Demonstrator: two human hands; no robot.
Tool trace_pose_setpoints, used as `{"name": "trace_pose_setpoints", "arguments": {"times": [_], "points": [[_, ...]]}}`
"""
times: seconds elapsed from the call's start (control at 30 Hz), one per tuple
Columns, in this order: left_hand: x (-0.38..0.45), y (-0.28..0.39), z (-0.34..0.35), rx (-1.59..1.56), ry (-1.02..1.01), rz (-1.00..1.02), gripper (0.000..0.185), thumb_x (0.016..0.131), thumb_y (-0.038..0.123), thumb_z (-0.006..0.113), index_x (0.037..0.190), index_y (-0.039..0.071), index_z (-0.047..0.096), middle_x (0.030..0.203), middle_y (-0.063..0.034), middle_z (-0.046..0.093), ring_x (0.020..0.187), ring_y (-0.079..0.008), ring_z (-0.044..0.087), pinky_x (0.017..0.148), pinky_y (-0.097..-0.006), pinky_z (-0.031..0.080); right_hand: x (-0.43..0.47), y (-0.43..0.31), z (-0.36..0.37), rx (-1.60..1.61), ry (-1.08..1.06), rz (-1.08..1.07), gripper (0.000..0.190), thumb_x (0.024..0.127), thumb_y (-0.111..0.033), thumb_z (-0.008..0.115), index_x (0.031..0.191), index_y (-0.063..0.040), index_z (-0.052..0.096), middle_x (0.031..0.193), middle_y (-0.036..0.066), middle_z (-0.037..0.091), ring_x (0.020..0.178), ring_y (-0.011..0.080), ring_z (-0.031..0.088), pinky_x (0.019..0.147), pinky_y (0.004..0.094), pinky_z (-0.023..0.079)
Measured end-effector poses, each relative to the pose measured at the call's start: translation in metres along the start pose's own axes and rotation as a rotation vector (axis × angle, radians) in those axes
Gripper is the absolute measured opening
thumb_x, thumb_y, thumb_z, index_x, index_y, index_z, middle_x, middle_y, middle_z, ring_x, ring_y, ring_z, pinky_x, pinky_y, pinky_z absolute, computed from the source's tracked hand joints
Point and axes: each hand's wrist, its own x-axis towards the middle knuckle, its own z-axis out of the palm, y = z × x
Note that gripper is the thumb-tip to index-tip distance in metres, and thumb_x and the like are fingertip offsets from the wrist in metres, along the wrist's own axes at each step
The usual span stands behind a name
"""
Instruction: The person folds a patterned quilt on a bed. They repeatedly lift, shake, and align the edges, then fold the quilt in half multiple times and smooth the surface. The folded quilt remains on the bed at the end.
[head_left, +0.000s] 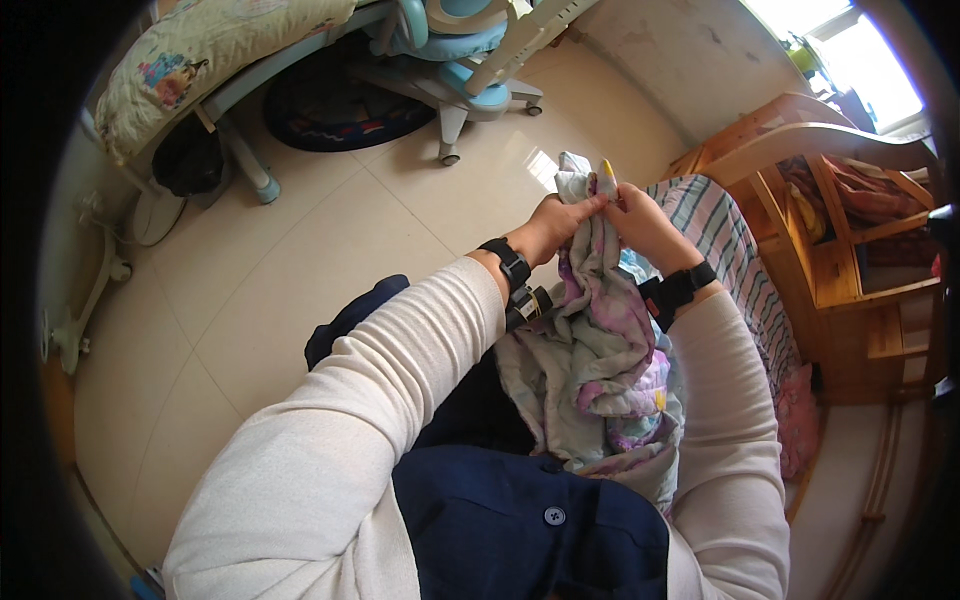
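Both hands meet at the upper end of a bunched grey, pink and purple patterned cloth, seemingly a quilted bedding piece. My left hand pinches a gathered part, its thumb pointing right. Close beside it, my right hand grips the same cloth near a pointed, yellow-marked corner. Folded white-grey fabric sticks up above the fingers. Below them, the rest of the cloth hangs and heaps between my forearms, against my dark blue garment. Black straps with small devices circle both wrists. The fingertips are partly hidden in the folds.
A striped bedcover lies on the right beside a wooden bunk-bed frame with shelves. Ahead stand a wheeled light-blue chair and a round dark mat. A desk under floral cloth and a black-lined bin are upper left.
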Motion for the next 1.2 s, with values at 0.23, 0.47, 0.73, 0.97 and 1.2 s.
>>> {"name": "trace_pose_setpoints", "arguments": {"times": [0.23,0.47,0.73,0.97,1.2], "points": [[0.004,0.001,-0.004,0.086,0.288,-0.058,0.033,0.088,0.029,0.061,0.101,-0.001,0.061,0.090,-0.0109,0.065,0.075,-0.0189,0.063,0.063,-0.0317,0.050,0.000,-0.007,-0.003,-0.735,0.457,-0.089,0.019,0.082,-0.010,0.053,0.092,0.006,0.058,0.080,0.023,0.063,0.077,0.0346,0.064,0.067,0.0405,0.053],[0.005,0.000,-0.005,-0.057,0.127,-0.012,0.055,0.091,0.053,0.046,0.102,0.001,0.059,0.080,-0.0080,0.062,0.061,-0.0155,0.057,0.055,-0.0304,0.046,-0.003,-0.020,0.011,-0.451,0.086,-0.098,0.035,0.083,-0.024,0.052,0.094,0.009,0.056,0.092,0.032,0.060,0.093,0.0425,0.059,0.081,0.0442,0.047],[0.013,-0.007,-0.008,0.109,0.116,-0.062,0.075,0.090,0.067,0.030,0.112,0.000,0.056,0.098,-0.0086,0.059,0.087,-0.0160,0.053,0.078,-0.0316,0.045,0.001,-0.006,0.006,-0.371,0.191,-0.028,0.031,0.079,-0.017,0.052,0.096,0.009,0.055,0.092,0.031,0.060,0.091,0.0446,0.058,0.082,0.0453,0.048],[0.011,-0.003,-0.006,-0.088,0.050,-0.043,0.066,0.090,0.067,0.026,0.126,0.015,0.046,0.106,-0.0029,0.057,0.089,-0.0161,0.053,0.074,-0.0331,0.045,-0.006,-0.013,0.010,-0.627,0.313,-0.313,0.020,0.081,-0.012,0.048,0.087,0.007,0.052,0.082,0.030,0.059,0.081,0.0451,0.058,0.074,0.0474,0.047],[0.004,0.002,-0.001,-0.092,0.021,0.020,0.045,0.099,0.049,0.026,0.125,0.018,0.046,0.100,-0.0001,0.059,0.082,-0.0114,0.056,0.066,-0.0292,0.046,-0.003,-0.016,0.022,-1.040,0.144,-0.435,0.020,0.077,-0.011,0.056,0.081,0.006,0.065,0.088,0.020,0.058,0.080,0.0312,0.062,0.073,0.0389,0.052]]}}
